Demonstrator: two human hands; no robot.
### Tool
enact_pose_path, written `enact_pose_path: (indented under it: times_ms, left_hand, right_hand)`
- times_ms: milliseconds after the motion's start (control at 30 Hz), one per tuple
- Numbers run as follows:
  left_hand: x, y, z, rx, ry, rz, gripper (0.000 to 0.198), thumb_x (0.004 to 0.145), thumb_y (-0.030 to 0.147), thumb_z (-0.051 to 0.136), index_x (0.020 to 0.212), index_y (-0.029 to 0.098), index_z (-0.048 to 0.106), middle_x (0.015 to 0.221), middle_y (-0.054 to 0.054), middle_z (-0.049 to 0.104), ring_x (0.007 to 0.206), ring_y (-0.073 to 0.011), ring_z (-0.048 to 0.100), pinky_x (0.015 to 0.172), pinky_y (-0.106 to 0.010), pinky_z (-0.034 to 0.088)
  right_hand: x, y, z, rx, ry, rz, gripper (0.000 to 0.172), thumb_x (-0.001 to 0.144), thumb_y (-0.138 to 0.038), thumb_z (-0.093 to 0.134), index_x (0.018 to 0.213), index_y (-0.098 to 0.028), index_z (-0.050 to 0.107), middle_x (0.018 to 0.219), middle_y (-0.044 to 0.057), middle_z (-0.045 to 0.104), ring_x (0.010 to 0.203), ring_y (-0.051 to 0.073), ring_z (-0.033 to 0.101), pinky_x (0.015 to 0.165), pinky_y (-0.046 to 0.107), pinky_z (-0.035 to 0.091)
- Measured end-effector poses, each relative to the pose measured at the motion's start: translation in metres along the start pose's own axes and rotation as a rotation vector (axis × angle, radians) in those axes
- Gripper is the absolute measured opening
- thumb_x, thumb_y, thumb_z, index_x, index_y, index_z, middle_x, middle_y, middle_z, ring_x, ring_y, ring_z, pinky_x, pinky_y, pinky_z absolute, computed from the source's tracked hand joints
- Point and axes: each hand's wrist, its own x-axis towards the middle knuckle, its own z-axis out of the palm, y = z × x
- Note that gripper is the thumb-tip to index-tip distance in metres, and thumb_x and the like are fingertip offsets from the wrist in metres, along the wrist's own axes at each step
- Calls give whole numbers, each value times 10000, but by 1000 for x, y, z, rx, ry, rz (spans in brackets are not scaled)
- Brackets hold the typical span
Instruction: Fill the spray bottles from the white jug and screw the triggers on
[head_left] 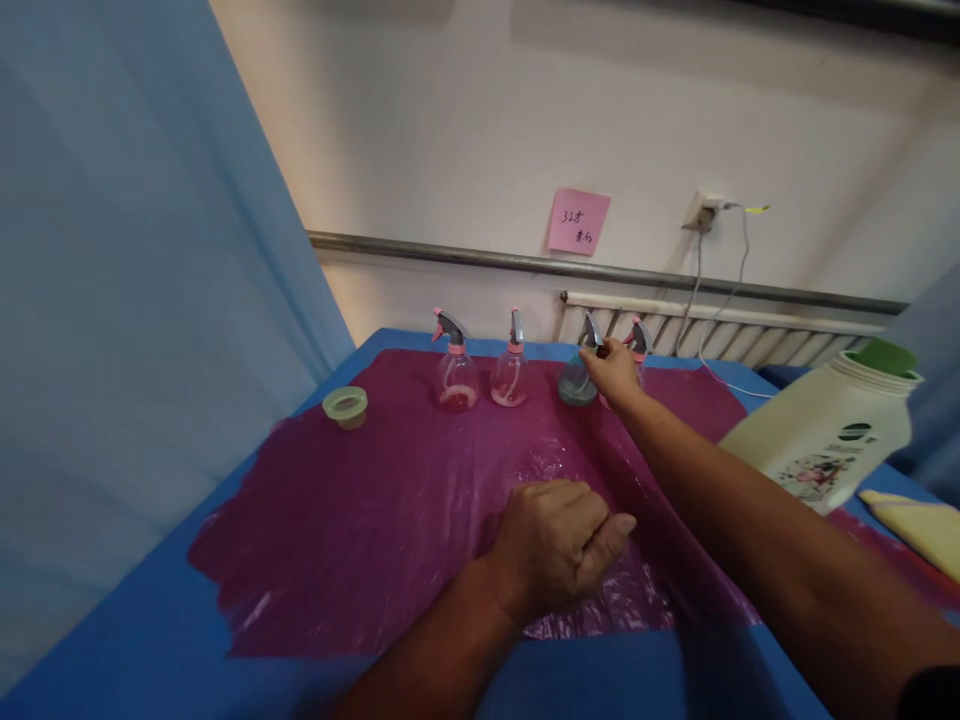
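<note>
My right hand (615, 372) reaches far across the table and closes round the neck of the third spray bottle (576, 380), a small clear one with greenish liquid and a grey trigger. A fourth spray bottle (640, 342) stands just behind that hand, mostly hidden. Two more clear spray bottles (455, 378) (511, 374) with pink collars stand upright to the left in the same row. My left hand (559, 545) rests as a loose fist on the purple plastic sheet (360, 520) near the front; nothing shows in it.
A green-rimmed cap (346, 405) lies at the sheet's left. A big white jug with a green lid (832, 430) lies tilted at right, beside a yellowish item (919, 525). Blue cloth (150, 640) covers the table. Blue curtain on the left; wall, radiator and pink note behind.
</note>
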Motion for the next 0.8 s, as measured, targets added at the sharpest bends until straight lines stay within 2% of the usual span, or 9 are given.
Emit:
enact_pose_path:
  times_ms: [100, 167, 233, 300, 400, 467, 633, 800]
  left_hand:
    - [0, -4, 0, 4, 10, -47, 446, 1160, 340, 561, 730, 232, 522, 664, 23, 561, 582, -138, 480, 590, -349, 345]
    - [1, -6, -1, 10, 34, -90, 399, 1161, 330, 571, 775, 229, 575, 695, 13, 601, 611, -144, 534, 616, -338, 397]
    - [2, -7, -1, 15, 68, -140, 273, 1157, 333, 584, 922, 223, 669, 819, -23, 702, 741, -178, 659, 710, -337, 504]
    - [2, -9, -1, 30, 104, -202, 173, 1141, 357, 622, 1189, 216, 709, 1084, -88, 785, 1012, -246, 759, 910, -391, 606]
    - [1, -14, 1, 76, 122, -321, 520, 1097, 396, 701, 1565, 222, 559, 1515, -168, 693, 1426, -336, 683, 1201, -525, 579]
    - [-1, -16, 5, 85, 99, -401, 704, 1064, 403, 744, 1680, 238, 448, 1660, -181, 598, 1557, -364, 600, 1285, -573, 530]
    - [-5, -17, 11, 9, -35, -568, 919, 939, 399, 860, 1722, 255, 402, 1725, -184, 549, 1609, -418, 560, 1312, -639, 506]
    - [-2, -16, 10, -71, -108, -627, 860, 887, 368, 869, 1649, 279, 480, 1645, -156, 626, 1525, -410, 636, 1262, -648, 539]
  right_hand:
    - [-7, -6, -7, 45, -12, -10, 338, 812, -433, 763, 1045, -188, 773, 1079, 182, 857, 990, 320, 781, 962, 471, 615]
    - [-15, -14, -18, 84, -16, -36, 334, 801, -451, 788, 1020, -199, 772, 1080, 171, 860, 993, 314, 776, 980, 477, 612]
    - [-27, -23, -31, 132, -24, -68, 374, 799, -496, 807, 1029, -204, 775, 1091, 155, 860, 995, 304, 772, 976, 472, 616]
    - [-46, -33, -47, 179, -45, -98, 431, 802, -549, 820, 1061, -206, 785, 1093, 136, 859, 956, 285, 768, 925, 453, 626]
    - [-85, -46, -72, 228, -91, -118, 467, 810, -601, 858, 1078, -223, 806, 1022, 96, 852, 825, 246, 739, 804, 413, 623]
    - [-114, -53, -86, 278, -126, -107, 428, 817, -586, 900, 1054, -241, 812, 996, 77, 844, 819, 238, 734, 810, 412, 620]
    - [-175, -66, -106, 388, -250, -20, 308, 844, -481, 944, 1031, -278, 807, 1018, 46, 835, 945, 268, 758, 927, 443, 597]
    - [-193, -69, -107, 443, -262, 17, 232, 850, -364, 928, 1032, -286, 806, 1033, 30, 825, 980, 263, 743, 955, 435, 574]
